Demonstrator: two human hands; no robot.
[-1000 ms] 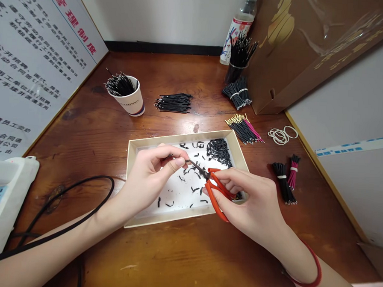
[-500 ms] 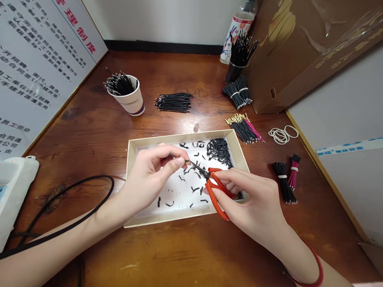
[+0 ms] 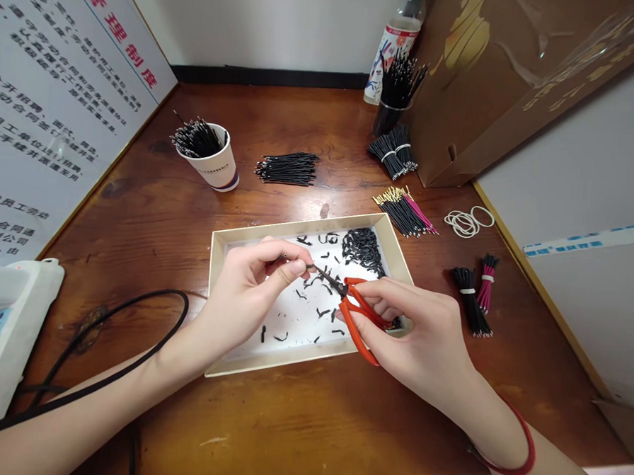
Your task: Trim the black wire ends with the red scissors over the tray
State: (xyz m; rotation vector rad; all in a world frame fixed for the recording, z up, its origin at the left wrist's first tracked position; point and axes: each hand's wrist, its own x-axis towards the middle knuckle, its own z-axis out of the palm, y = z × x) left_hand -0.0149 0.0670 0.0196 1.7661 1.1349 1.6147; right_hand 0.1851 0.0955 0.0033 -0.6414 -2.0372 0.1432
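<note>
Over a shallow cardboard tray (image 3: 292, 366), my left hand (image 3: 256, 280) is closed, thumb and forefinger pinching a short black wire (image 3: 310, 267). Most of that wire is hidden by the fingers. My right hand (image 3: 413, 324) grips red-handled scissors (image 3: 356, 307), a finger and the thumb around the handles. Their narrow dark blades point left and meet the wire's end at my left fingertips. Scattered black scraps (image 3: 322, 313) lie on the tray's white bottom, and a dense heap of black pieces (image 3: 362, 249) fills its far right corner.
Behind the tray are a paper cup of black wires (image 3: 214, 165) and a loose wire pile (image 3: 287, 168). To the right lie tied bundles (image 3: 471, 302) and white rubber bands (image 3: 466, 224). A bottle (image 3: 399, 43) and cardboard box (image 3: 479, 83) stand behind. A black cable (image 3: 127, 302) crosses my left forearm.
</note>
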